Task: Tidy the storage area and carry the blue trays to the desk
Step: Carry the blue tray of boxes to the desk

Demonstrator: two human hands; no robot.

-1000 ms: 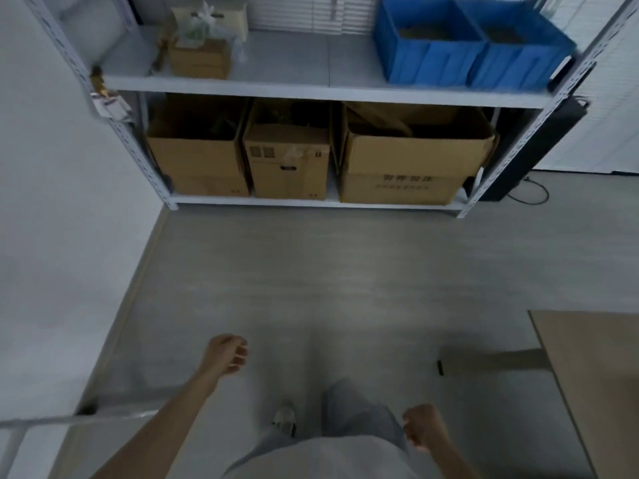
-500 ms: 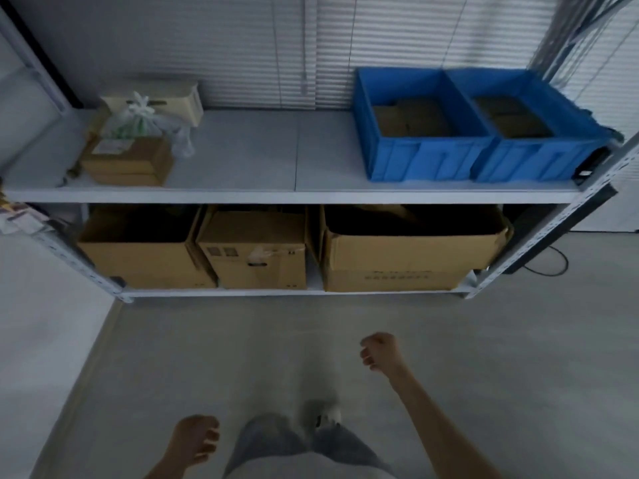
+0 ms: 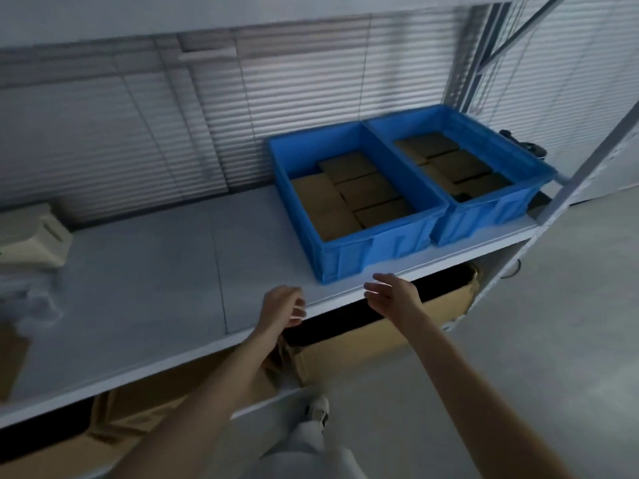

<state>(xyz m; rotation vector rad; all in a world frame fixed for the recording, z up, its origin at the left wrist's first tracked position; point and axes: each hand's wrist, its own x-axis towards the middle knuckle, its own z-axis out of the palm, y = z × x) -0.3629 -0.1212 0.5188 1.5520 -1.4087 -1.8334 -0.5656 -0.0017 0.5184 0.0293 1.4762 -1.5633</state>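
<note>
Two blue trays stand side by side on the grey shelf [image 3: 166,292]. The nearer, left tray [image 3: 377,248] holds several flat brown boxes, and so does the right tray [image 3: 491,210]. My left hand [image 3: 281,305] hovers over the shelf's front edge, just left of the near tray's corner, fingers loosely curled and empty. My right hand [image 3: 392,293] is raised in front of that tray's near wall, fingers spread, touching nothing.
A cream box [image 3: 33,236] and a plastic bag [image 3: 27,302] lie at the shelf's left end. Large cardboard boxes [image 3: 373,340] fill the level below. A metal upright [image 3: 553,202] rises right of the trays. Blinds close off the back.
I have stepped right up to the shelf and the view has tilted. Both hands have risen from beside my legs to the shelf's front edge near the left tray.
</note>
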